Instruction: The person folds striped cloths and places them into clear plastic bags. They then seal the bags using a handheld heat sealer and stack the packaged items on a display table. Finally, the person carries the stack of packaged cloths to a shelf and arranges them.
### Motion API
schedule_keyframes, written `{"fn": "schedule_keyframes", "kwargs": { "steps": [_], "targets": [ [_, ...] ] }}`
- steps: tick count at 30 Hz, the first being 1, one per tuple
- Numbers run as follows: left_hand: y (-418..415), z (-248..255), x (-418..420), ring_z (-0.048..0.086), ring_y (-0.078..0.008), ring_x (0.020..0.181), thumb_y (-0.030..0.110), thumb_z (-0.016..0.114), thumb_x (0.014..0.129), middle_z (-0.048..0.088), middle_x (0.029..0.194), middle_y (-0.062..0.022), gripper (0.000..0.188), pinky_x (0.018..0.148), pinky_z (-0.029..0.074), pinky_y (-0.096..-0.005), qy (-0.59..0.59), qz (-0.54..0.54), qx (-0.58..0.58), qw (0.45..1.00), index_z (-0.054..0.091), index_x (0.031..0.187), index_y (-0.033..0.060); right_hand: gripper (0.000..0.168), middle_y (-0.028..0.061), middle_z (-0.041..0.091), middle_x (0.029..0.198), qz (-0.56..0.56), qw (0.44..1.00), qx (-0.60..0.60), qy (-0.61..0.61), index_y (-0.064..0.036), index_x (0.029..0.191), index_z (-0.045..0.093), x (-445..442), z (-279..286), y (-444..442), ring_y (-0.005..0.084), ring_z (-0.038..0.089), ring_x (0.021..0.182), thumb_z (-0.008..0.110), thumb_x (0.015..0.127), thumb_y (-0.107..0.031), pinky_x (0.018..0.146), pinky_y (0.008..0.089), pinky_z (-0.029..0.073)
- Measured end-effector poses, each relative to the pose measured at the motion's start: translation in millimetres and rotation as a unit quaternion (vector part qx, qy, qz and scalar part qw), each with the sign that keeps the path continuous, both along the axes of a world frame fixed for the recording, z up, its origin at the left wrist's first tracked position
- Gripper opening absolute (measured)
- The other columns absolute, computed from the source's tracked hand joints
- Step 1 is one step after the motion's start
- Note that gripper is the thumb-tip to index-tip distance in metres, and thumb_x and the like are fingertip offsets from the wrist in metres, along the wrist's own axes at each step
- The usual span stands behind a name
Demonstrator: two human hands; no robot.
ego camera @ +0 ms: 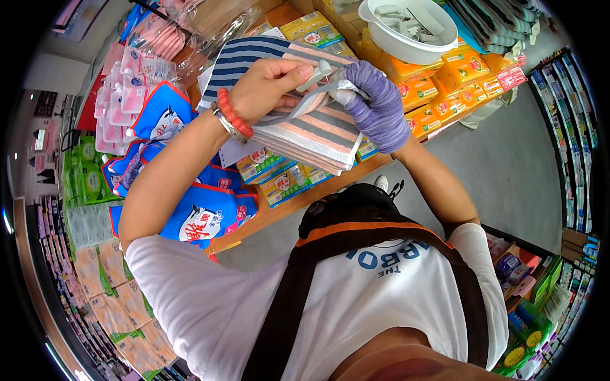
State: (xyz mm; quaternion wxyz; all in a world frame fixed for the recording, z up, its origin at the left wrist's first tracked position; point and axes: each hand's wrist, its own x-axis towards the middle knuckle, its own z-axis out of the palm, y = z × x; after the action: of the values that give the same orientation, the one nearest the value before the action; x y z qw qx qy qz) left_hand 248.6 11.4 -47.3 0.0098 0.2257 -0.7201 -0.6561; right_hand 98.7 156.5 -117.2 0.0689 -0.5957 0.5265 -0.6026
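Observation:
My left hand point(271, 85), bare, with a red bead bracelet and a silver bangle at the wrist, pinches a small white plastic piece point(315, 75), perhaps a security tag. In a purple knitted glove, my right hand point(374, 102) grips the folded grey edge of a striped towel point(329, 126). This towel, pink, grey and white, lies on top of a stack of similar ones, beside a navy-and-white striped towel point(248, 55). Under and around the stack are yellow-and-green boxed packs point(281, 185). A white plastic basin point(414, 45) at the upper right holds many similar white pieces.
Blue bags point(205, 221) and pink pouches point(138, 90) are piled on the left of the wooden display table point(286, 207). Orange wrapped packs point(419, 93) stand along its right side. More folded striped towels point(491, 24) lie at the upper right. Stocked shelves point(567, 133) line the aisle.

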Motion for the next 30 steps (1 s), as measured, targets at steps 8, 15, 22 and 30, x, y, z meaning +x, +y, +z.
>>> {"fn": "schedule_keyframes", "kwargs": {
  "steps": [8,15,22,30],
  "targets": [
    [-2.1,-5.8,1.3,0.059,-0.0107,0.092,0.024,0.051,0.094,0.061,0.105,-0.0063,0.034,0.081,0.05,-0.026,-0.019,0.01,0.029,0.999,0.055,0.117,-0.0009,0.02,0.0093,0.062,0.088,-0.007,0.998,-0.065,-0.012,-0.004,0.095,0.062,5.8,-2.5,3.3,0.0268,0.06,0.082,0.067,0.077,-0.01,0.078,0.0343,0.048],
    [-3.3,-11.9,3.5,0.059,-0.0099,0.091,0.024,0.05,0.094,0.061,0.103,-0.006,0.033,0.082,0.05,-0.0256,0.009,-0.004,0.054,0.998,0.056,0.115,-0.001,0.018,0.0109,0.059,0.085,-0.013,0.999,-0.051,-0.013,-0.003,0.094,0.06,6.8,0.9,2.3,0.0258,0.058,0.077,0.067,0.077,-0.009,0.071,0.0342,0.048],
    [-0.9,-9.2,5.5,0.058,-0.0114,0.096,0.023,0.048,0.095,0.059,0.108,-0.0067,0.034,0.084,0.05,-0.0275,-0.012,0.001,0.058,0.998,0.055,0.117,-0.0021,0.02,0.0106,0.057,0.084,-0.02,0.995,-0.063,0.08,-0.003,0.096,0.058,0.7,-2.0,-0.3,0.0255,0.057,0.076,0.066,0.078,-0.009,0.067,0.0322,0.048],
    [3.0,-1.3,5.3,0.057,-0.0063,0.076,0.022,0.05,0.094,0.063,0.088,-0.0028,0.031,0.069,0.05,-0.022,0.007,-0.042,-0.135,0.99,0.06,0.112,-0.001,0.031,0.0106,0.058,0.098,0.028,0.992,0.009,-0.12,-0.003,0.107,0.054,10.9,9.3,0.8,0.0212,0.059,0.087,0.066,0.079,-0.009,0.075,0.0313,0.049]
  ]
}}
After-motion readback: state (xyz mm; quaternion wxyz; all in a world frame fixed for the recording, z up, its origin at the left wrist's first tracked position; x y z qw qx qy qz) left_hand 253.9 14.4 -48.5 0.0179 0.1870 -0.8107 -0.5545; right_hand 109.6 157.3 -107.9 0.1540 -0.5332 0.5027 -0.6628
